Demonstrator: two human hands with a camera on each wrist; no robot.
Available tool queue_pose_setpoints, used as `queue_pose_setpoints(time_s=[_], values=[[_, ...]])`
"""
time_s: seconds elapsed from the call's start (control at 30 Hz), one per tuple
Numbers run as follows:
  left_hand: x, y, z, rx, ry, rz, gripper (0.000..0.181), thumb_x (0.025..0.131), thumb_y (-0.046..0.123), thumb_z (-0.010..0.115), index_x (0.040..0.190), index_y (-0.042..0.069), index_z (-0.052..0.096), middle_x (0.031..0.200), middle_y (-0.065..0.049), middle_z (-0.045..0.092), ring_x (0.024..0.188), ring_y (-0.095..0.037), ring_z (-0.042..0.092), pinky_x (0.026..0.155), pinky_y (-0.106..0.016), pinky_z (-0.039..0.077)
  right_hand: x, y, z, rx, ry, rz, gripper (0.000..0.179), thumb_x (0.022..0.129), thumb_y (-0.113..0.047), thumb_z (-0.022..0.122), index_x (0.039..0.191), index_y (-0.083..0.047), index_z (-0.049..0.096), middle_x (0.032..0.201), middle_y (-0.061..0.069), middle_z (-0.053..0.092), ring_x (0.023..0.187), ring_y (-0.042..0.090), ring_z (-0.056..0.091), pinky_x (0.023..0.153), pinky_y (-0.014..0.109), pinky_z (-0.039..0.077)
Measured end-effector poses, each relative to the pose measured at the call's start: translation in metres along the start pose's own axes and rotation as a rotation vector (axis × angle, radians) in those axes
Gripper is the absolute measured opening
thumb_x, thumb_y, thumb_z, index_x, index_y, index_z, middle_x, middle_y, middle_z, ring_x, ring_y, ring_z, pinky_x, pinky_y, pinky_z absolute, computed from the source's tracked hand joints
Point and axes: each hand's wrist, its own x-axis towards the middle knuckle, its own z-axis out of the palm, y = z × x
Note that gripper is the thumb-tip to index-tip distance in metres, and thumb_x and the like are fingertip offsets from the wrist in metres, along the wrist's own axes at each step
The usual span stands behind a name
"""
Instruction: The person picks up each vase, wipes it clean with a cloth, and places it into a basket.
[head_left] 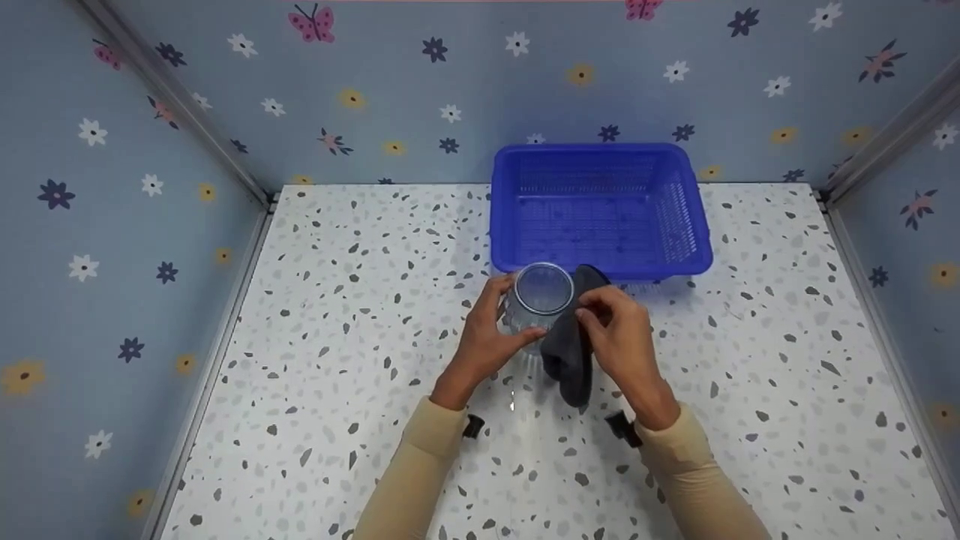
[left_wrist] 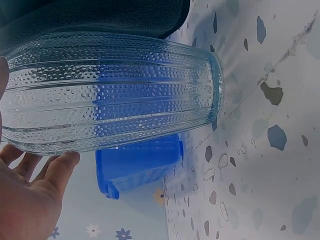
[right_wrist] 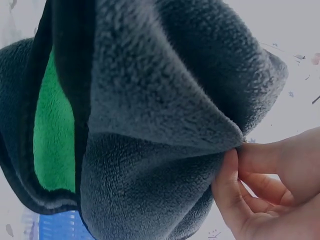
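A clear glass vase (head_left: 525, 318) with ribbed, dotted sides stands mouth up between the hands. My left hand (head_left: 486, 331) grips it around the upper part, thumb on the near side. In the left wrist view, the vase's base (left_wrist: 216, 90) is right at the tabletop. A dark grey plush cloth (head_left: 571, 352) hangs in folds against the vase's right side. My right hand (head_left: 624, 337) pinches a fold of it between thumb and fingertips. The right wrist view shows the cloth's green underside (right_wrist: 54, 135) and black edging.
Just behind the vase, a blue plastic basket (head_left: 600, 264) with perforated walls stands against the back wall. The speckled white tabletop (head_left: 360, 315) is enclosed by flower-patterned panels (head_left: 390, 82) at the back and both sides.
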Motion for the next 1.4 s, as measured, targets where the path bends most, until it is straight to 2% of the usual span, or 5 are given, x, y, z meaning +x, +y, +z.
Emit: queue_pose_setpoints(time_s=[0.27, 0.53, 0.73, 1.0, 1.4], values=[[0.000, 0.000, 0.002, -0.022, 0.009, 0.000, 0.084, 0.081, 0.026, 0.095, 0.149, 0.009, 0.048, 0.152, -0.009, 0.052, 0.144, -0.024, 0.050, 0.117, -0.036, 0.045, -0.003, 0.008, 0.000, -0.001, -0.016, -0.006, 0.010, 0.092, 0.013, 0.073, 0.097, 0.005, 0.074, 0.093, 0.017, 0.072, 0.079, 0.027, 0.069, 0.068, 0.030, 0.054], [0.000, -0.002, 0.001, -0.017, 0.003, -0.006, 0.084, 0.082, 0.028, 0.094, 0.150, 0.010, 0.048, 0.154, -0.008, 0.051, 0.145, -0.024, 0.049, 0.116, -0.038, 0.046, -0.014, 0.036, 0.013, 0.025, -0.073, 0.082, 0.013, 0.090, 0.018, 0.071, 0.097, 0.007, 0.072, 0.091, 0.020, 0.073, 0.079, 0.030, 0.070, 0.067, 0.032, 0.057], [0.001, -0.002, 0.002, -0.012, 0.002, 0.006, 0.084, 0.083, 0.027, 0.094, 0.149, 0.005, 0.048, 0.154, -0.011, 0.051, 0.145, -0.027, 0.049, 0.117, -0.040, 0.046, -0.019, 0.058, 0.028, -0.041, -0.119, 0.135, 0.012, 0.089, 0.016, 0.071, 0.095, 0.006, 0.072, 0.091, 0.020, 0.073, 0.086, 0.034, 0.070, 0.078, 0.047, 0.057], [-0.001, -0.001, 0.004, -0.002, -0.008, -0.013, 0.083, 0.084, 0.029, 0.092, 0.150, 0.010, 0.046, 0.155, -0.011, 0.049, 0.146, -0.028, 0.047, 0.116, -0.045, 0.047, -0.023, 0.078, 0.044, -0.149, -0.176, 0.153, 0.012, 0.090, 0.012, 0.072, 0.087, 0.001, 0.069, 0.080, 0.016, 0.068, 0.076, 0.032, 0.065, 0.069, 0.046, 0.052], [0.000, -0.004, 0.004, -0.019, 0.013, 0.007, 0.084, 0.082, 0.026, 0.093, 0.150, 0.007, 0.047, 0.152, -0.013, 0.051, 0.144, -0.029, 0.049, 0.117, -0.042, 0.046, -0.018, 0.053, 0.024, -0.065, -0.149, 0.142, 0.010, 0.091, 0.012, 0.073, 0.095, 0.003, 0.073, 0.089, 0.018, 0.073, 0.082, 0.032, 0.068, 0.074, 0.045, 0.055]])
